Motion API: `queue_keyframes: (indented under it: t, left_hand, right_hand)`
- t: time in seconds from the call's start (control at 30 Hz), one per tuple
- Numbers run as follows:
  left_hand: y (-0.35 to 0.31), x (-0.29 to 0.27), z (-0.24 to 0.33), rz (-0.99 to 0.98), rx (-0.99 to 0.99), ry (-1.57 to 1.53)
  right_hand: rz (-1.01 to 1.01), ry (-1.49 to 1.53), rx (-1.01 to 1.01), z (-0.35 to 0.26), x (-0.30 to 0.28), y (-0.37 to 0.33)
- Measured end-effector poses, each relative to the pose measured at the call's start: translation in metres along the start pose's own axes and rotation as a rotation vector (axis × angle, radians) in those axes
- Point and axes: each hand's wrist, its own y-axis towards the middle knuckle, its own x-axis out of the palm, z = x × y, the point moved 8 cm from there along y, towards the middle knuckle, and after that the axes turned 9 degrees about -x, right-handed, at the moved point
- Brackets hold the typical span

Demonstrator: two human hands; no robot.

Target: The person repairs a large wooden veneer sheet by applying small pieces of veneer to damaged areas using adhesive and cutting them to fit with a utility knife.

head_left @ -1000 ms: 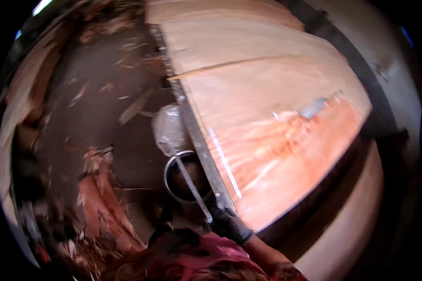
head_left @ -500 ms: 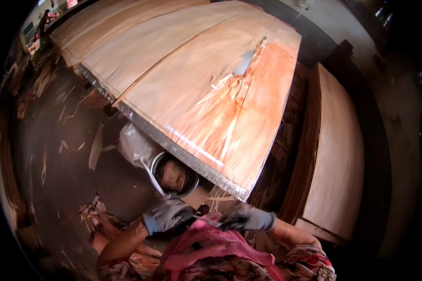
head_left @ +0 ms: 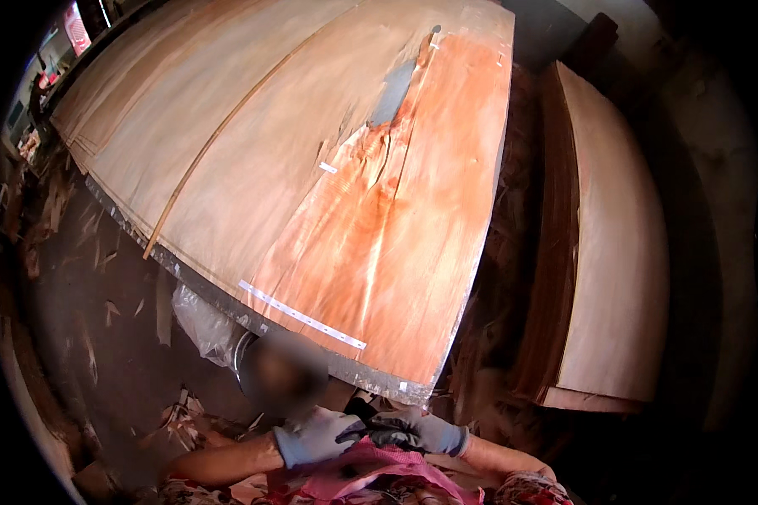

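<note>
In grey gloves with dark palms, my left hand [head_left: 320, 436] and my right hand [head_left: 421, 431] come together just below the near table edge, in front of a pink cloth [head_left: 370, 471] at my waist. Both have their fingers curled closed; whatever lies between them is hidden. Beyond them, thin wood veneer sheets cover the table. The nearest is a reddish-orange veneer sheet [head_left: 429, 210], creased and split along its left side. A white dotted tape strip [head_left: 303, 316] crosses its near end. A grey gap [head_left: 393, 93] shows beside its far part.
A stack of pale veneer sheets [head_left: 619, 244] stands at the right. Under the table's near edge [head_left: 379, 383] are a clear plastic bag [head_left: 200, 324] and a blurred round container [head_left: 242, 358]. Veneer scraps [head_left: 181, 421] litter the floor at the left.
My hands have drawn together; the pale strip stretched between them before is out of sight. The view has shifted, so the table appears farther left and nearer.
</note>
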Motion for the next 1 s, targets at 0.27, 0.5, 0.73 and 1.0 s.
queue_keyframes:
  t: [0.27, 0.5, 0.73, 1.0]
  left_hand:
    - [-0.034, 0.005, -0.062, -0.293, 0.162, 0.146]
    - [-0.099, -0.048, -0.215, 0.338, -0.176, -0.670]
    - [-0.161, 0.004, -0.256, -0.262, -0.423, -0.839]
    - [-0.084, 0.017, -0.162, -0.558, -0.330, -0.968]
  right_hand:
    - [0.096, -0.361, -0.068, 0.023, 0.018, -0.018]
    - [0.562, 0.109, 0.414, 0.008, 0.064, -0.022]
    - [0.719, 0.419, 0.403, 0.051, 0.140, 0.009]
    - [0.705, 0.284, 0.416, 0.062, 0.150, -0.011]
